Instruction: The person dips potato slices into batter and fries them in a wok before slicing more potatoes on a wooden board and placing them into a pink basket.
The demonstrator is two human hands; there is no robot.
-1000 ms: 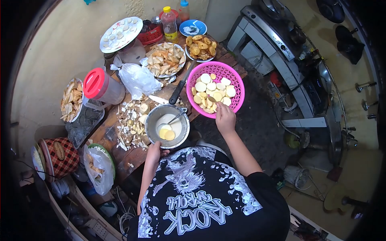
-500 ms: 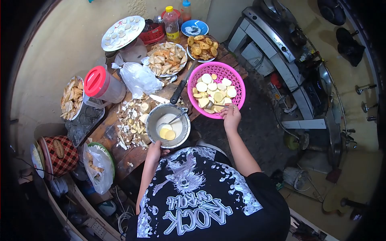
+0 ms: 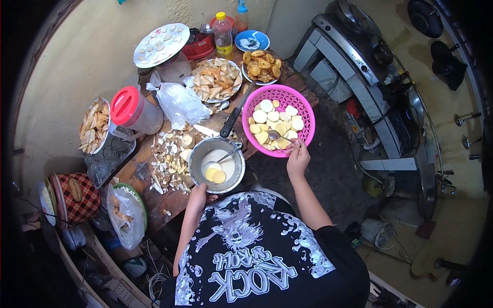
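My left hand (image 3: pixel 199 196) is closed on the near rim of a metal pot (image 3: pixel 192 165), which holds pale batter (image 3: pixel 211 156), a spoon leaning on the rim and a few round yellowish slices (image 3: pixel 214 175). With my right hand (image 3: pixel 298 154) I grip the handle of a spoon (image 3: pixel 275 134); its bowl lies among the slices inside a pink plastic basket (image 3: pixel 306 114). Those slices (image 3: pixel 260 117) are white to pale yellow and look like peeled root vegetable. Just beyond the pot lies a black-handled knife (image 3: pixel 231 121) on the wooden table.
Peelings (image 3: pixel 167 164) are heaped left of the pot. Around them stand a red-lidded pitcher (image 3: pixel 134 110), a white plastic bag (image 3: pixel 181 102), a plate of folded pastries (image 3: pixel 218 81), a plate of fried slices (image 3: pixel 263 65) and a yellow-capped bottle (image 3: pixel 222 36). A stove (image 3: pixel 344 46) is at right.
The spoon in my right hand has shifted slightly right, deeper among the slices in the basket. The spoon inside the pot has its bowl further left. My left hand stays on the pot.
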